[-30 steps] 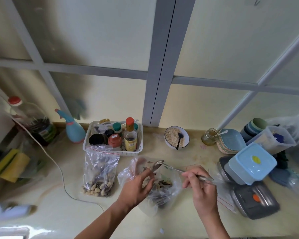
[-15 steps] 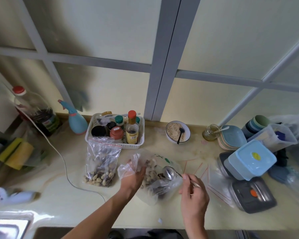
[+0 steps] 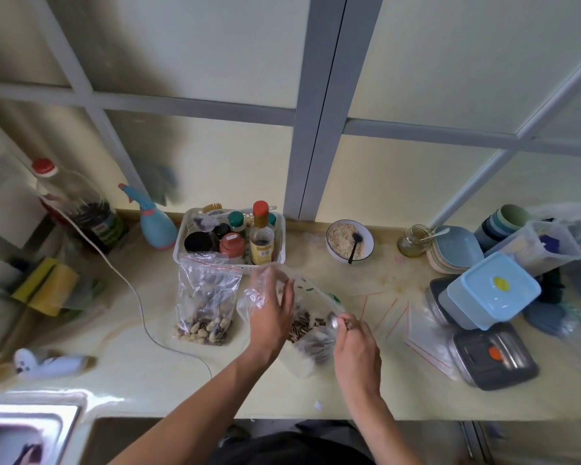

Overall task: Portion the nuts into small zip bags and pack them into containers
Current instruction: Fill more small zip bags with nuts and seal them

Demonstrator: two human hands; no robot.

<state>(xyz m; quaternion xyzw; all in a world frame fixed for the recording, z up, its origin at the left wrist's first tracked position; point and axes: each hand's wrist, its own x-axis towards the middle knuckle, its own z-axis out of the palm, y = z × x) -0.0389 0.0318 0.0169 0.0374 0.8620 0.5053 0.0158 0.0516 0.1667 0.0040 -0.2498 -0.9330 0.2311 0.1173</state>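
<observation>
Nuts (image 3: 311,325) — a dark heap inside the clear supply bag (image 3: 302,330) lying at the counter's (image 3: 349,391) middle, its long axis running from the near edge away toward the basket (image 3: 230,243). The left hand (image 3: 270,313) pinches the bag's open mouth, lifted at the far-left end. The right hand (image 3: 356,347), closed on a spoon (image 3: 332,320), sits just right of the heap and nearer to it, bowl pointing left into the bag. A part-filled zip bag (image 3: 207,303) stands to the left. Half a second earlier the spoon rode higher, clear of the heap — now it is down among the nuts.
</observation>
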